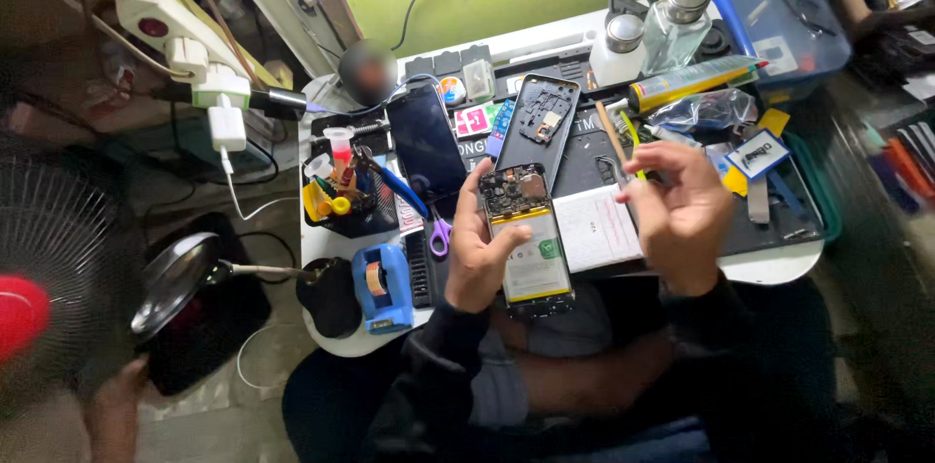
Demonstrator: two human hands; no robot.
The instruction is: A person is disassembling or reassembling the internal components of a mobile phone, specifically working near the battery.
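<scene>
My left hand (pixel 474 251) grips an opened phone (pixel 526 239) with its back off, showing a white battery and a dark circuit board at the top. The thumb rests on the battery's left side. My right hand (pixel 682 215) hovers to the right of the phone, fingers curled around a thin tool (pixel 631 169) that is hard to make out. A white card (pixel 596 227) lies on the dark mat under both hands. Farther back lie a black phone back cover (pixel 543 122) and a dark phone (pixel 426 140), screen up.
The small white table (pixel 779 266) is crowded: a blue tape dispenser (pixel 382 286), purple scissors (pixel 439 234), a black tool caddy (pixel 341 202), glass bottles (pixel 672 27), a blue plastic box (pixel 779 20). A desk lamp (pixel 175 280) and a power strip (pixel 200 69) sit at left.
</scene>
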